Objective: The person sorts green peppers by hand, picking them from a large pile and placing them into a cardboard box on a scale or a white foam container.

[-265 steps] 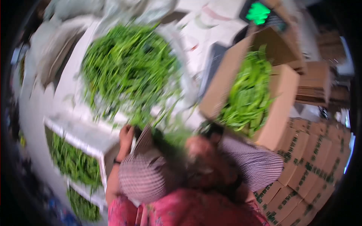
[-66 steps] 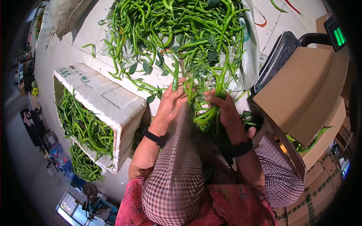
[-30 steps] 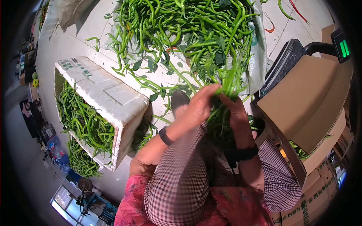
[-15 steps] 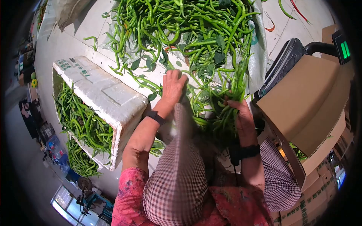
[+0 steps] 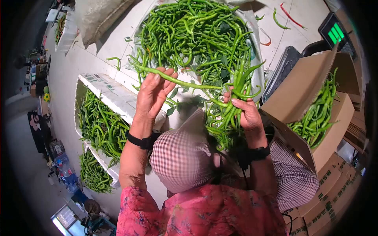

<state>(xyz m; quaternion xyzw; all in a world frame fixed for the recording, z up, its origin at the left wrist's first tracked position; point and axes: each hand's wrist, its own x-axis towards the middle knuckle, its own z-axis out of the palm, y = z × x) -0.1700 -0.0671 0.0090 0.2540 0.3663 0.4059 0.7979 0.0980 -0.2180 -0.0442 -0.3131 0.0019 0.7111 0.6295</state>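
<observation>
A long green chili pepper (image 5: 185, 83) stretches sideways from my left hand (image 5: 154, 92), pinched between thumb and fingers near its left end. Its other end reaches the bunch of green chili peppers (image 5: 239, 84) that my right hand (image 5: 249, 113) grips, most of them pointing up and away from me. Beyond both hands, a large heap of green chilies (image 5: 193, 35) lies on a pale plastic sheet (image 5: 255, 51). Loose chilies and leaves are scattered below the heap, partly hidden by my right hand and the bunch.
To the left, a tipped white foam box (image 5: 114, 96) holds green chilies, with more chilies (image 5: 94, 173) spilling below. At right stands an open cardboard box (image 5: 291, 94) containing chilies (image 5: 317, 114), beside a scale with a lit display (image 5: 336, 34). A sack (image 5: 98, 17) rests at the back left.
My left hand has risen and moved left from the loose chilies, now holding one long chili. My right hand still grips the bunch. The view has shifted, showing the chilies inside the cardboard box.
</observation>
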